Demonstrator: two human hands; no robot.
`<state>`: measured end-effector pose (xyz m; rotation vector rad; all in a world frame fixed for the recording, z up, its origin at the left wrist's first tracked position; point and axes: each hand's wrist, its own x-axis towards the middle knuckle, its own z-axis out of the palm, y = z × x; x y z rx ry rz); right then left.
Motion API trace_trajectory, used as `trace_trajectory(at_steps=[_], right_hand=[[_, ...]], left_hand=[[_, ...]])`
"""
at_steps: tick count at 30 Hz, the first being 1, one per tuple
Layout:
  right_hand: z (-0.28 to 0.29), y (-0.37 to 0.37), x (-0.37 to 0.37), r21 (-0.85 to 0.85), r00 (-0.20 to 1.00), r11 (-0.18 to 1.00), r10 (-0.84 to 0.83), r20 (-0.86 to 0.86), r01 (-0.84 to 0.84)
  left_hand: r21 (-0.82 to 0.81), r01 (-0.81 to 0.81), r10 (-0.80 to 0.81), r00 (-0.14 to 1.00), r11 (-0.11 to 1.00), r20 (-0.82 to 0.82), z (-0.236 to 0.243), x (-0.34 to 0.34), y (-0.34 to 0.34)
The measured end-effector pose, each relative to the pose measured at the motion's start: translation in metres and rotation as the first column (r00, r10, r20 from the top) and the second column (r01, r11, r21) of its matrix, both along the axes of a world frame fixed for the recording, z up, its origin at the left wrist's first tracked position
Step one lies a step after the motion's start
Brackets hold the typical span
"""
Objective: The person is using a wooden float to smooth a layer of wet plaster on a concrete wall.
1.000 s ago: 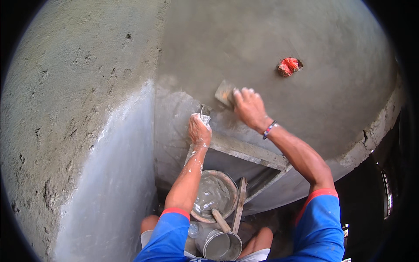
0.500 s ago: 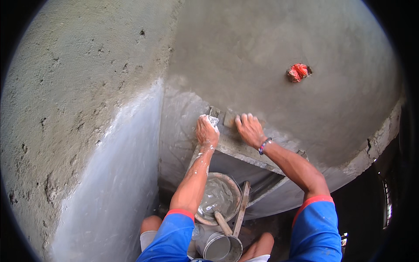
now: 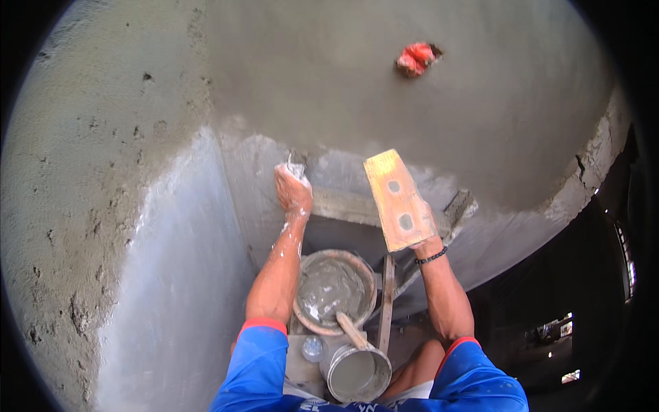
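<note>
My right hand grips a wooden float from behind, so most of the fingers are hidden. The float's flat yellowish face, with two round grey spots, is turned up toward me and stands off the wall. My left hand, spattered white, is closed around a pale crumpled piece whose kind I cannot make out. It is by the concrete ledge, at the foot of the smooth grey plastered wall.
Below my arms are a basin of wet mortar, a wooden tool handle and a bucket of greyish liquid. A clear bottle and a wooden strip stand beside them. A red wad fills a wall hole. The left wall is rough.
My right hand has drawn the float off the wall, lowered it and turned its face up. My left hand stays near the ledge. The whole view has shifted.
</note>
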<state>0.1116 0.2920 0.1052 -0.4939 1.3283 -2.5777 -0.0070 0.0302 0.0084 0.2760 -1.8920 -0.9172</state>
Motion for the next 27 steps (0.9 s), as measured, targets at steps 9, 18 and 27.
trace_trajectory(at_steps=[9,18,27], right_hand=[[-0.017,0.028,0.100,0.586,0.954,0.758,0.166,0.252,-0.286],[-0.093,0.033,0.211,0.954,0.662,-0.055,0.709,0.244,-0.293],[-0.122,0.024,0.231,0.950,0.634,-0.117,0.720,0.283,-0.291]], left_hand=[[0.009,-0.039,0.038,0.996,0.999,0.079,0.011,-0.027,-0.004],[0.046,-0.064,0.056,0.985,0.997,0.163,-0.003,-0.015,-0.005],[-0.115,-0.023,0.020,0.999,0.993,-0.033,0.000,-0.004,-0.018]])
